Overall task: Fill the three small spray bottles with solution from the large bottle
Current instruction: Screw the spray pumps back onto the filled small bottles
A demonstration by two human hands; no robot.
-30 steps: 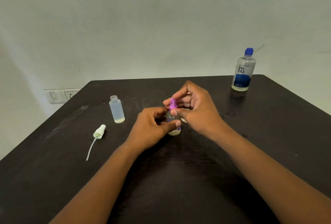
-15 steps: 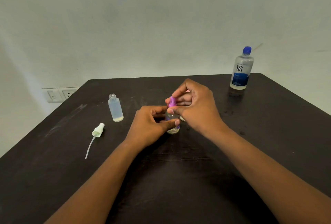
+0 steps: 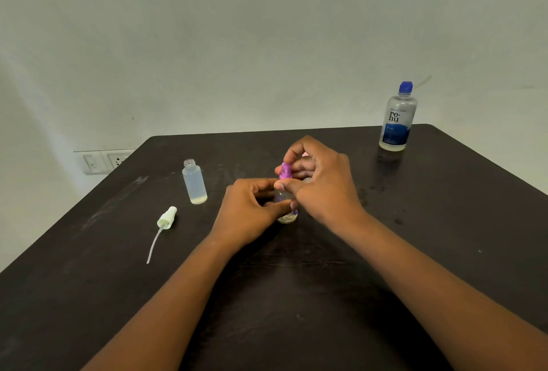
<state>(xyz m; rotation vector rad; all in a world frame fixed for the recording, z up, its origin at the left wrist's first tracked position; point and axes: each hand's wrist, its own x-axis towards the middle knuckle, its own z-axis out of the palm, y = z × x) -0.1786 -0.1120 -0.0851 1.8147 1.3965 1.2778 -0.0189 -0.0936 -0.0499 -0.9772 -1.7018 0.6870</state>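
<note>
At the middle of the dark table (image 3: 296, 296) stands a small clear spray bottle (image 3: 288, 217) with a flower print. My left hand (image 3: 249, 210) grips its body. Its purple spray top (image 3: 286, 170) is pinched between the thumb and fingers of my right hand (image 3: 320, 183). A second small bottle (image 3: 194, 182), uncapped and translucent, stands upright to the left with a little liquid at its bottom. Its white spray head (image 3: 166, 218) with a dip tube lies on the table nearer the left edge. The large blue-capped solution bottle (image 3: 398, 118) stands at the far right corner.
The table's far edge meets a pale wall. A wall switch and socket plate (image 3: 102, 160) sits beyond the left corner. Small wet spots (image 3: 398, 220) mark the table to the right of my hands.
My right fingers have shifted slightly around the purple top. Both hands stay on the same small bottle, and nothing else on the table has moved.
</note>
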